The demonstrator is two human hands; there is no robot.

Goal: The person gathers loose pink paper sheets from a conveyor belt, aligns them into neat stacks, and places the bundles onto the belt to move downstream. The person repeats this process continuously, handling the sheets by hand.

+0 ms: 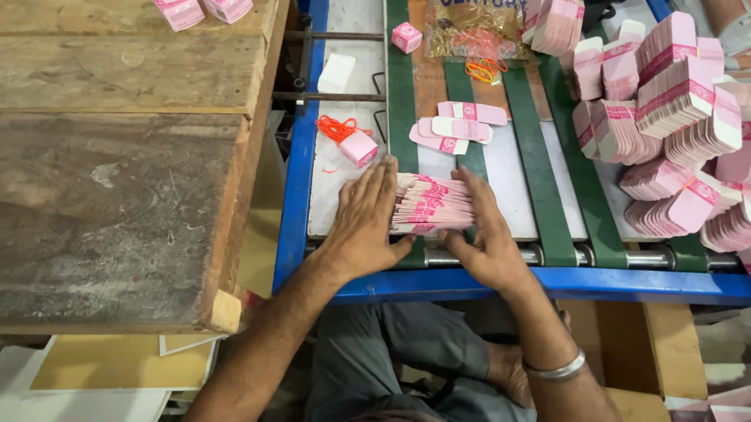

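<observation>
My left hand and my right hand press from both sides on a stack of flattened pink-and-white cartons lying on the conveyor bed near its front roller. Both hands squeeze the stack between the palms and fingers. A silver bangle sits on my right wrist. Just beyond the stack, three loose flat cartons lie across a green belt.
Several bundles of flat cartons are heaped at the right of the conveyor. A small folded pink box with orange rubber bands lies at the left. A bag of rubber bands sits farther back. A worn wooden table stands at the left.
</observation>
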